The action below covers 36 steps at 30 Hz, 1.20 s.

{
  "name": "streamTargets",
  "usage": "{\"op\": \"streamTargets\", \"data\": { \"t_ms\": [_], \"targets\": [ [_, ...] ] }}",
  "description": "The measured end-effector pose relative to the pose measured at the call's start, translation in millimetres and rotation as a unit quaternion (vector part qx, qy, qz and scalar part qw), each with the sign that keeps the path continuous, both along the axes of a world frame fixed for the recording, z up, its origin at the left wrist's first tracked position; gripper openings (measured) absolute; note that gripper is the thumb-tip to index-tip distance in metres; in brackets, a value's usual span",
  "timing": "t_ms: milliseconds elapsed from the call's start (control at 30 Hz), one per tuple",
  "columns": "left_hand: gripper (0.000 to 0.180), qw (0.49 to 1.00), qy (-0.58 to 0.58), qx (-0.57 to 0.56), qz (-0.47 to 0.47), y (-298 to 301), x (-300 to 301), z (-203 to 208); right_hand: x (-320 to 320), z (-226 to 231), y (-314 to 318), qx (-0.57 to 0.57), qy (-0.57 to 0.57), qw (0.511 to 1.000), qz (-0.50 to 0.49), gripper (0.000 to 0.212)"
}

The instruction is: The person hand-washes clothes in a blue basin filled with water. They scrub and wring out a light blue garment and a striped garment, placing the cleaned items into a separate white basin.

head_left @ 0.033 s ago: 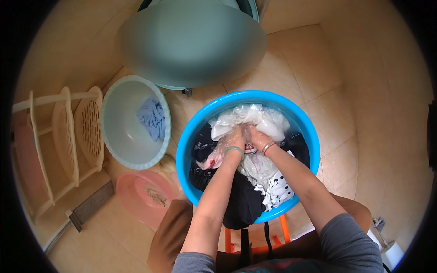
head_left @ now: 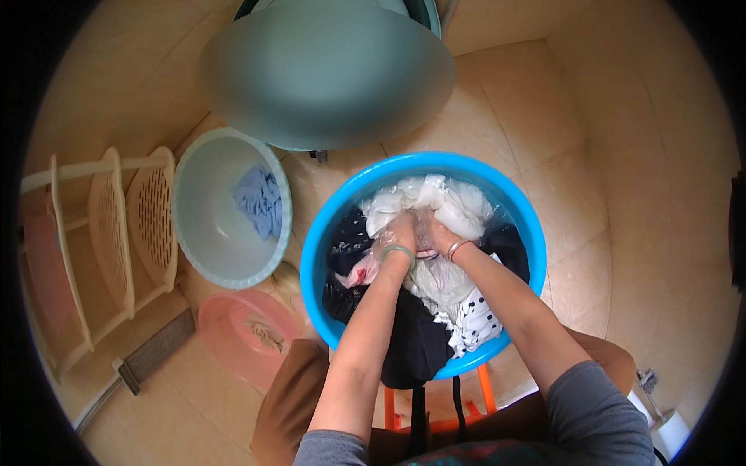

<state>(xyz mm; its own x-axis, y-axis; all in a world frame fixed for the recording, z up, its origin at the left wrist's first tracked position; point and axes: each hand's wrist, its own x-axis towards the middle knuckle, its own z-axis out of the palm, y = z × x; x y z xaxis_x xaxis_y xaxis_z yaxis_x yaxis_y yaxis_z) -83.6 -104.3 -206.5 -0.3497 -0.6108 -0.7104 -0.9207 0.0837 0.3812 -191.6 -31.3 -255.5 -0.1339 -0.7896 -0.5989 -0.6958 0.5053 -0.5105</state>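
Observation:
A large blue tub (head_left: 309,268) in front of me holds water and soaking clothes. Both my hands reach into its middle, side by side, wrists above the wet laundry. My left hand (head_left: 401,231), with a pale green bangle at the wrist, lies against white cloth (head_left: 400,196). Close beside it is my right hand (head_left: 440,233), wearing a silver bangle and a red band. Water and fabric hide the fingers of both. Around them are a pink garment (head_left: 360,272), a white one with black dots (head_left: 475,325) and black clothes (head_left: 416,342), partly draped over the near rim.
Left of the tub stands a pale basin (head_left: 206,210) with a blue cloth (head_left: 260,203) inside. Nearer me is a pink basin (head_left: 225,330). A cream rack (head_left: 116,225) and a long-handled brush (head_left: 159,353) lie farther left. An orange stool (head_left: 486,388) shows below the tub.
The white cloth beyond my hands has shifted and bunched slightly differently, and the water surface has changed. Both hands stay in nearly the same place.

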Motion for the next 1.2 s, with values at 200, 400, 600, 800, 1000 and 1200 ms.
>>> {"op": "streamTargets", "data": {
  "t_ms": [200,400,600,800,1000,1200],
  "targets": [
    [0.049,0.911,0.306,-0.007,0.277,42.4,44.3,-34.8,12.5,47.0,3.9,-0.206,-0.102,0.963,-0.139,0.015],
    [0.061,0.587,0.52,0.294,0.547,43.0,50.9,8.0,57.7,161.5,54.8,-0.373,-0.243,0.894,0.046,0.009],
    [0.049,0.586,0.513,0.275,0.564,71.8,48.0,79.5,72.1,233.6,76.4,-0.491,-0.049,0.865,0.093,0.017],
    [0.046,0.569,0.538,0.235,0.576,74.0,49.4,87.0,81.5,247.3,70.7,-0.504,-0.007,0.863,0.004,0.018],
    [0.043,0.56,0.542,0.216,0.588,87.8,41.3,100.2,71.5,246.6,59.2,-0.521,-0.037,0.852,-0.037,0.015],
    [0.04,0.546,0.566,0.179,0.591,97.0,45.4,98.3,63.7,246.3,43.2,-0.494,-0.059,0.857,-0.135,0.008]
  ]
}}
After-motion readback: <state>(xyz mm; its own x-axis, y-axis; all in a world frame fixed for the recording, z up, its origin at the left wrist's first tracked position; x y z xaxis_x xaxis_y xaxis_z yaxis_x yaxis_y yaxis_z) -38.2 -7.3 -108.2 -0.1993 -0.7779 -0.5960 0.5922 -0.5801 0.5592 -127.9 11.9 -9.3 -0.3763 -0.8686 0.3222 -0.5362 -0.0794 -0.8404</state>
